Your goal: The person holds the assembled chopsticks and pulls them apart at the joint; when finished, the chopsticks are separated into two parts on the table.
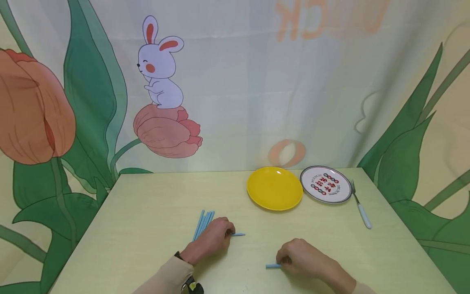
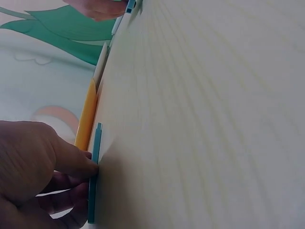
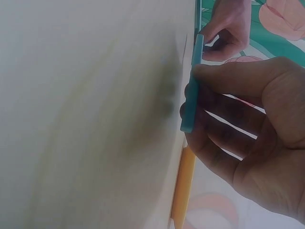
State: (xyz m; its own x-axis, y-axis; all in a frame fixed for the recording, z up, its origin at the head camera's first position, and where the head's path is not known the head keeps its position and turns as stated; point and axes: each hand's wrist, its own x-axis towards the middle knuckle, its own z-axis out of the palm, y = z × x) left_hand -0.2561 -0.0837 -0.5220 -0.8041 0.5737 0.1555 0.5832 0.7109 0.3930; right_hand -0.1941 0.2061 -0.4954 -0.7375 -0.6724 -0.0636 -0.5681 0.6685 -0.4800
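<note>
My left hand (image 1: pixel 214 236) pinches a thin light-blue stick (image 2: pixel 93 191) between thumb and fingers, low over the table. That stick has a narrower tip at one end, pointing right in the head view. Nearer the front edge, my right hand (image 1: pixel 304 259) grips a second blue stick (image 3: pixel 191 107), whose end (image 1: pixel 272 266) pokes out to the left. Several more blue sticks (image 1: pixel 199 225) lie side by side just behind and left of my left hand, partly covered by it.
A yellow plate (image 1: pixel 275 188) sits at the back of the pale table (image 1: pixel 158 204). Beside it is a white plate (image 1: pixel 338 192) with red print, then a fork (image 1: pixel 362 212) with a pale handle. A printed curtain (image 1: pixel 227 81) hangs behind the table.
</note>
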